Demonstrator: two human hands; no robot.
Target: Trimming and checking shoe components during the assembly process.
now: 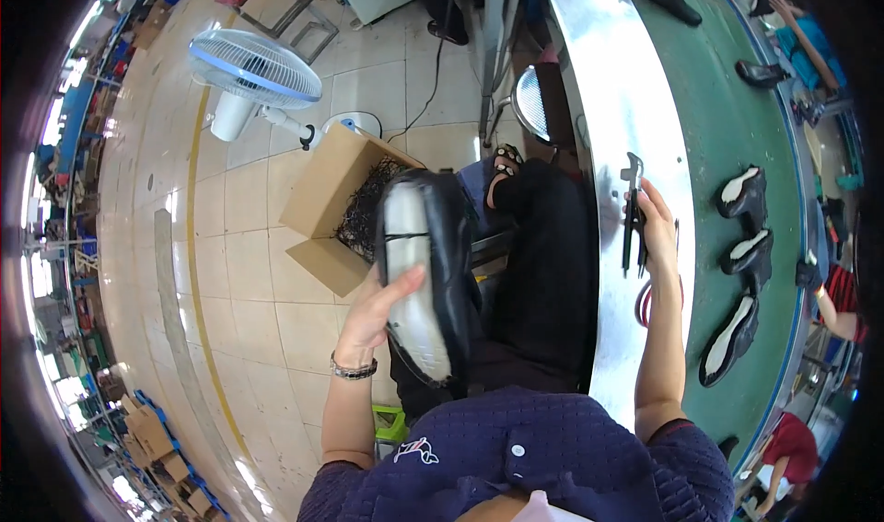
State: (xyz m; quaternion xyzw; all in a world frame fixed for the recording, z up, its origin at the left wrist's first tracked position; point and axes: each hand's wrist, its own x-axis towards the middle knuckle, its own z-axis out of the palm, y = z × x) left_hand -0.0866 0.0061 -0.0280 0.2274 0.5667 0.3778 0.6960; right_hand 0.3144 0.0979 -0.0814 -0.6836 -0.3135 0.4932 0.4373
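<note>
My left hand (370,312) grips a black shoe upper (412,237) above my lap, thumb lying across its pale underside. A dark line runs across that white bottom near the toe. On my right, my right hand (657,232) is at a pair of pliers (632,211) with a hooked metal jaw and dark handles, over the shiny metal bench (620,338). My fingers curl against the handles; the palm side is hidden. Beside my right wrist lies a red ring-shaped item (644,306), partly covered by the forearm.
A green conveyor belt (714,200) beyond the bench carries several black shoes (732,338). An open cardboard box (318,186) of black scraps stands on the floor, near a fan (256,69). A round-topped stool (532,105) is under the bench. Other people work past the belt.
</note>
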